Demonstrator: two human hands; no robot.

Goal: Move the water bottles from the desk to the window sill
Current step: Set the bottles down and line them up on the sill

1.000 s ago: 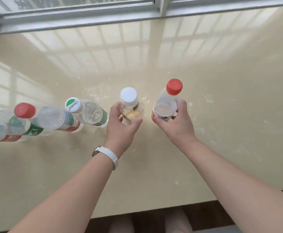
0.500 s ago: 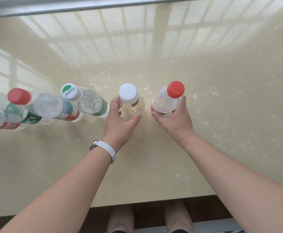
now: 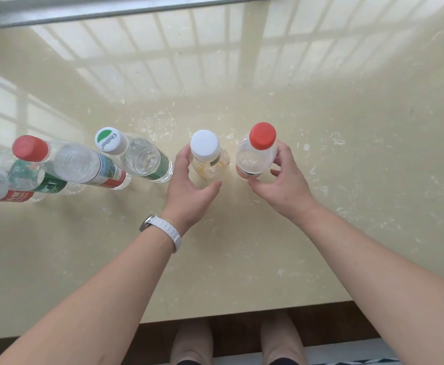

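Both hands hold bottles upright on the window sill (image 3: 321,233): the left hand (image 3: 189,192) has its grip curled around the white-capped bottle (image 3: 207,156), the right hand (image 3: 281,180) wraps loosely around the red-capped bottle (image 3: 257,151) just beside it. Left of the white-capped bottle stand a green-labelled bottle (image 3: 141,156), then 2 more bottles (image 3: 65,164). Beyond lies the window frame (image 3: 110,9).

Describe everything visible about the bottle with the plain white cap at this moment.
The white-capped bottle is small, of clear plastic, with a plain white screw cap and pale yellowish contents. It stands upright on the cream window sill, between a green-labelled bottle and a red-capped bottle. The left hand curls loosely around it; firm contact is unclear.
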